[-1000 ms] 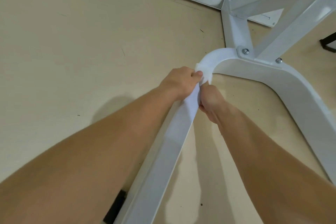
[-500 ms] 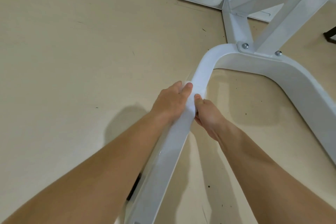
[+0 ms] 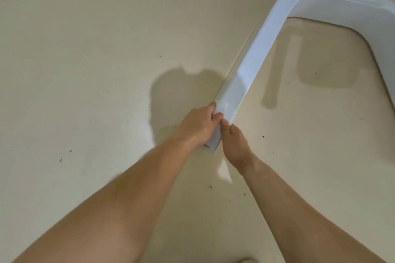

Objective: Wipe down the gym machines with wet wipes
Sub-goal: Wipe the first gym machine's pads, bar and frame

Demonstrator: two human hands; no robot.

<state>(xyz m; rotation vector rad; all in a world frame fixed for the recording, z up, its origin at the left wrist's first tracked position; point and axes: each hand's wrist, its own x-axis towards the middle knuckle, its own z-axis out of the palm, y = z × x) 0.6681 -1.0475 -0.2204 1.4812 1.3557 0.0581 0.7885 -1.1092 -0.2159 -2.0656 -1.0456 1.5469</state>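
A smooth beige floor (image 3: pixel 85 49) is filling the whole view. Small dark specks (image 3: pixel 70 151) are lying scattered over it, mostly lower left and lower middle. A soft grey shadow (image 3: pixel 177 92) is falling at centre. Darker blocky shadow patches (image 3: pixel 327 64) are sitting on the right. A small bright patch of light (image 3: pixel 223 172) is showing below centre. Something pale (image 3: pixel 245 260) is poking in at the bottom edge, too cropped to tell.

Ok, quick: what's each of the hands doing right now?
Left hand: grips the white metal floor bar near its end.
Right hand: grips the same bar, opposite side.
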